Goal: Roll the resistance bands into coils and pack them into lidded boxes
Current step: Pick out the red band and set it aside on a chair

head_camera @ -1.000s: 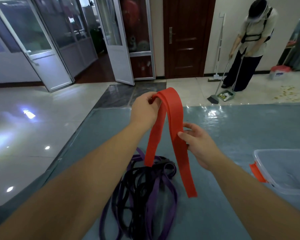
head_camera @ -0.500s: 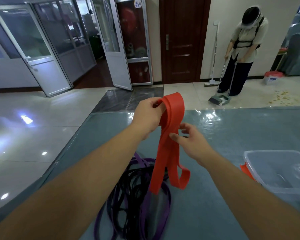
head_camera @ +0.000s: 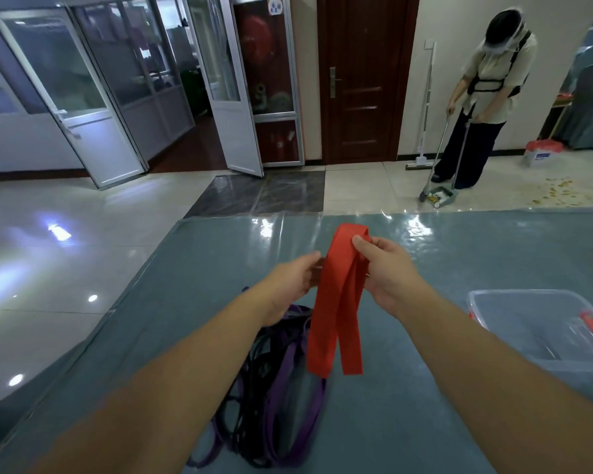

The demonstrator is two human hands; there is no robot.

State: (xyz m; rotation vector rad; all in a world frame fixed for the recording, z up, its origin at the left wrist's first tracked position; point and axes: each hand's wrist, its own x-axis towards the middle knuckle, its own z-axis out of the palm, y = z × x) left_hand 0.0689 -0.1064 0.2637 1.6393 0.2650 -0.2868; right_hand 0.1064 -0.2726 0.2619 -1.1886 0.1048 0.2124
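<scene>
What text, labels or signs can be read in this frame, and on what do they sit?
None can be read.
Sticker on the glass door panel: blue and white marks, too blurred.
Label on the white box on the floor: blue print, too small.
Red band, clear box: no visible print.

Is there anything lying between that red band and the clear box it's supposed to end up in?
Nothing visible. The red band hangs from the right hand; only bare table lies toward the clear box. The purple and black bands lie left.
</scene>
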